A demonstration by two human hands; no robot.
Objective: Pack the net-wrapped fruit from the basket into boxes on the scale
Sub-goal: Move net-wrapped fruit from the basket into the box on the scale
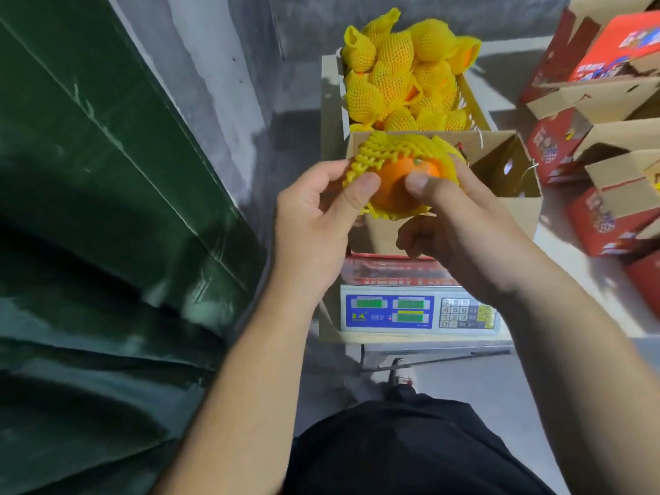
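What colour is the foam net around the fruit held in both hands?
Yellow: the foam net wraps an orange fruit. It shows best in the head view.

Grey concrete wall (221,66), green tarp (89,209) leftward.

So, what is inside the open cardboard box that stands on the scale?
The box shows bare cardboard walls on its right side. Both hands, left and right, hold a net-wrapped orange over it, which covers the rest of the inside and the bottom.

box (507,180) on scale (418,312), basket (471,101) behind, cartons (607,209) right
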